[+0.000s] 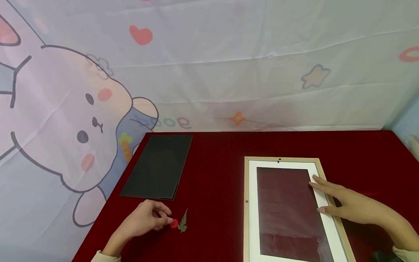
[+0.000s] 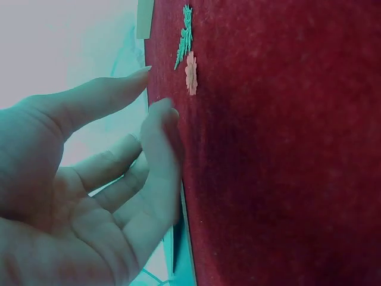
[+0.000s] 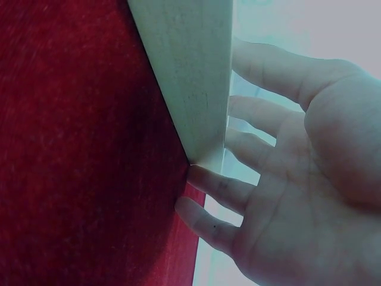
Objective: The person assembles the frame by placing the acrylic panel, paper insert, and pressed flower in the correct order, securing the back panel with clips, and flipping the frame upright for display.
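Left hand loosely curved; right hand fingers spread.

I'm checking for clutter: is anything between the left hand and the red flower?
Nothing visible stands between the left hand and the red flower; the fern leaf lies on the flower's far side from the hand.

left hand: near red flower, green leaf | right hand: on frame | dark panel: at left
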